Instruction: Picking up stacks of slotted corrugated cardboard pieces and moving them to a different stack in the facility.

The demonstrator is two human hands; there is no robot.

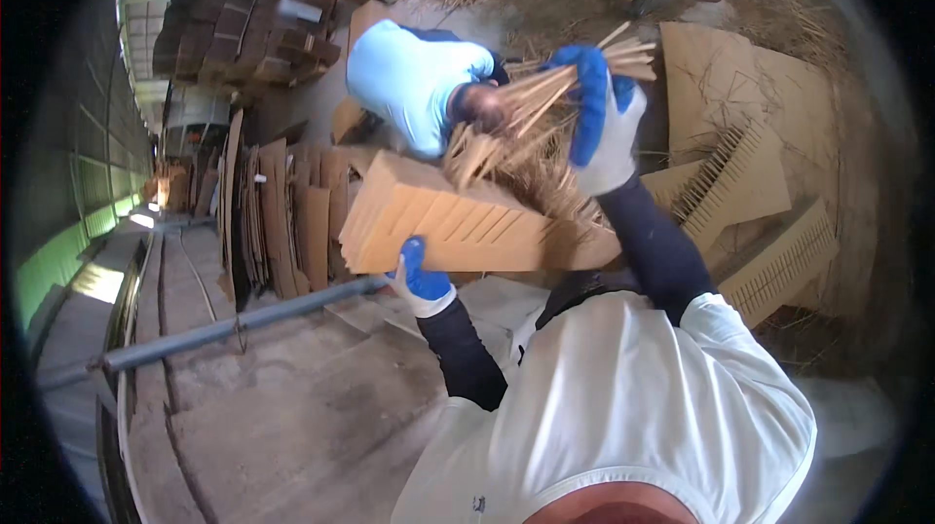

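Observation:
Both my hands wear blue and white work gloves. My left hand (423,277) grips the lower left edge of a thick stack of slotted cardboard (458,217), its blue fingertips against the near face. A row of slanting slits runs across that face. Raised above the stack's right end, my right hand (602,120) is closed around a bundle of narrow cardboard strips (545,100). The strips fan out on both sides of the glove. Part of the grip is hidden behind the hand.
A co-worker in a light blue shirt (409,76) bends close beyond the stack. Loose strips (550,168) are heaped there. Slotted cardboard pieces (740,183) lie at right on flat sheets (706,81). A metal pipe (243,319) crosses at left, near upright cardboard sheets (278,212).

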